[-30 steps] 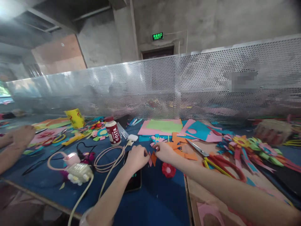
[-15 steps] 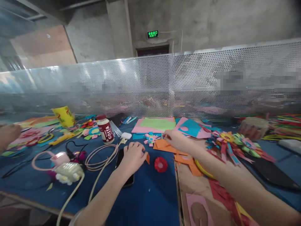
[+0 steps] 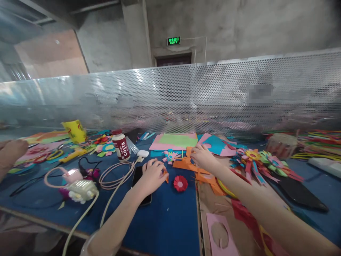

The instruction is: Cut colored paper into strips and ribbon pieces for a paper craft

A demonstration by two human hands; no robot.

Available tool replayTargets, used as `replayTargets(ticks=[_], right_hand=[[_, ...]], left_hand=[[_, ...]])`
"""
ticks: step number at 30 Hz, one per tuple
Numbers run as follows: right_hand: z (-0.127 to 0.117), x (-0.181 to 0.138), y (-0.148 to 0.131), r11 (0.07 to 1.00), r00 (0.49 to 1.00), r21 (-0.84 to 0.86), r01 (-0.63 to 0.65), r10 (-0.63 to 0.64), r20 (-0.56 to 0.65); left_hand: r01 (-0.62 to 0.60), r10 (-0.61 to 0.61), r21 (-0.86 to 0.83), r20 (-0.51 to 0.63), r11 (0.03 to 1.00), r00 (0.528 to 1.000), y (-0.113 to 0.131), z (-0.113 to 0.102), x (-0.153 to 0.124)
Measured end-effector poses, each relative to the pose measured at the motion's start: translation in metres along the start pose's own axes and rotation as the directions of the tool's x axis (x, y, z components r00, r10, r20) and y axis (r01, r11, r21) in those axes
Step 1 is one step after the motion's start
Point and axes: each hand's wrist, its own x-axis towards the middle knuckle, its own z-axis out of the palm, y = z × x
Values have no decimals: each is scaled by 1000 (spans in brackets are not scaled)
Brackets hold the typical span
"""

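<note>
My left hand [image 3: 154, 173] is over the dark phone [image 3: 145, 202], its fingers closed on a small folded orange paper piece [image 3: 166, 176]. My right hand [image 3: 204, 157] reaches to the back of the table, fingers curled at the edge of a cut orange paper sheet [image 3: 183, 164], which it grips. Part of that sheet is tilted up beside the fingertips. A red paper flower [image 3: 180, 184] with a pink centre lies between my hands, nearer the left. Behind it sits a pink and blue paper flower [image 3: 170, 156].
To the left are a coiled cable [image 3: 116, 175], a power strip [image 3: 82, 190], a COSTA bottle [image 3: 120, 145] and a yellow cup [image 3: 75, 131]. Paper flowers [image 3: 257, 158] and a black phone [image 3: 301, 193] lie right. Another person's hand [image 3: 12, 153] is at far left. A perforated metal screen [image 3: 170, 96] stands behind.
My right hand has shifted slightly right, and part of the orange sheet at its fingers is now raised. My left hand stays nearly in place. The camera view has shifted a little.
</note>
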Motion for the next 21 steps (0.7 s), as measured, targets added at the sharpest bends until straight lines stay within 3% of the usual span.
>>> replayTargets(ticks=[6,9,11,15,18,21], right_hand=[[-19,-21,14,981,969,14,-192,192,-154],[-27,-47,15,980,953,60,-189,198,-229],[-30,-66,13,991,977,92,-100,115,-177],[-33,-93,6,950,993,310,44,-75,89],[-38,-101,4,883,971,468,-32,-84,224],[-47,-101,9,812,970,559,-168,35,241]], left_hand=[[-58,58,-23,2,998,998,1,1,-1],[-83,83,-36,-3,996,997,1,1,-1],[-61,59,-36,-41,997,997,1,1,0],[-19,15,-32,-126,999,992,2,0,4],[-41,39,-15,-119,999,992,7,-3,11],[-113,114,18,-57,993,992,18,-10,25]])
